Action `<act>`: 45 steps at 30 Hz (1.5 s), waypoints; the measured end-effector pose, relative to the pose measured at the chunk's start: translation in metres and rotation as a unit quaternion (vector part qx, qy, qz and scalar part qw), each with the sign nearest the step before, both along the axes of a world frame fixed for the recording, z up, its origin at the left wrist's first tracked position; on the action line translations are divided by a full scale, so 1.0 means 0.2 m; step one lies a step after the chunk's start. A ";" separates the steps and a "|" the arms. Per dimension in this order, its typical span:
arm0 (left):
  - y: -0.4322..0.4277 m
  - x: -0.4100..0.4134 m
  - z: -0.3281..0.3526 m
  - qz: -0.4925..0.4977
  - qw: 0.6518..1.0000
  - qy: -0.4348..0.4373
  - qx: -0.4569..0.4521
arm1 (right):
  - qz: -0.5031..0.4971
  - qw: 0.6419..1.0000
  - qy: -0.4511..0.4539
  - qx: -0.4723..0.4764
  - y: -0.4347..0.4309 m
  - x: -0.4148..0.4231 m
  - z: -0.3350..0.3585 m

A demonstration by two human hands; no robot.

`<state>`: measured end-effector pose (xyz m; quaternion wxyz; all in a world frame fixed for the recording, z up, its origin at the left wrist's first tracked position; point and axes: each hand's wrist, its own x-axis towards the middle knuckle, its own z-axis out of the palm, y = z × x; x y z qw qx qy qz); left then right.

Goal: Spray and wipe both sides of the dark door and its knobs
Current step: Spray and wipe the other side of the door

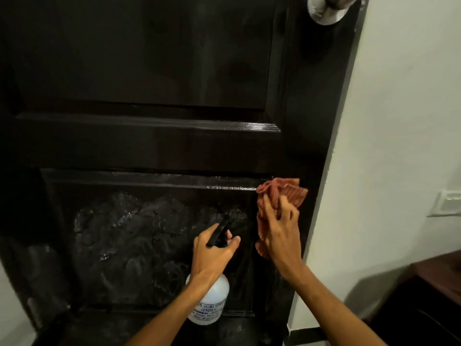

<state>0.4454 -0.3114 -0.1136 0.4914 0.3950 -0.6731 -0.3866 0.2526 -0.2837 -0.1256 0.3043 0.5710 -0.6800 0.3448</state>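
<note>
The dark panelled door [159, 71] fills most of the view. Its lower panel is covered with wet spray streaks and droplets. A silver knob [326, 8] shows at the top right, partly cut off by the frame. My left hand [212, 253] grips the black trigger head of a white spray bottle [209, 303], nozzle pointing at the lower panel. My right hand [282, 233] holds a crumpled red striped cloth [277, 193] against the door, at the lower panel's top right corner.
A white wall [399, 121] stands right of the door edge, with a white switch plate [446, 203] on it. A dark wooden piece of furniture [429, 295] sits at the lower right. A hinge [35, 310] shows at the door's lower left.
</note>
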 end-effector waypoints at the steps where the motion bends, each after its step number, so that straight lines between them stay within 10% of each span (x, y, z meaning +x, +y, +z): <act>1: -0.02 0.04 0.00 0.009 1.000 0.002 0.001 | 0.022 0.998 0.038 0.052 0.00 0.04 -0.09; 4: -0.05 0.10 0.02 0.016 1.000 -0.001 -0.008 | 0.080 0.981 0.087 0.153 0.05 0.04 -0.19; 10: -0.09 0.21 0.05 0.041 0.999 0.006 -0.015 | 0.055 0.997 -0.015 -0.048 -0.16 0.22 0.28; 16: -0.15 0.34 0.09 0.080 0.996 0.004 -0.029 | 0.098 0.967 0.194 0.134 -0.12 0.28 -0.02; 22: -0.21 0.47 0.03 0.109 0.994 0.017 0.015 | 0.033 0.978 0.182 0.097 -0.20 0.38 0.07; 27: -0.22 0.58 -0.01 0.098 0.994 0.037 0.019 | 0.119 0.905 0.326 0.245 -0.20 0.38 -0.15; 33: -0.28 0.73 -0.02 0.123 0.991 0.053 0.019 | 0.037 0.975 0.196 0.098 -0.35 0.63 0.19; 38: -0.34 0.86 -0.07 0.158 0.987 0.038 0.013 | 0.147 0.892 0.349 0.248 -0.35 0.70 -0.05; 45: -0.42 1.07 -0.13 0.207 0.977 0.053 0.027 | 0.099 0.962 0.225 0.123 -0.54 0.96 0.20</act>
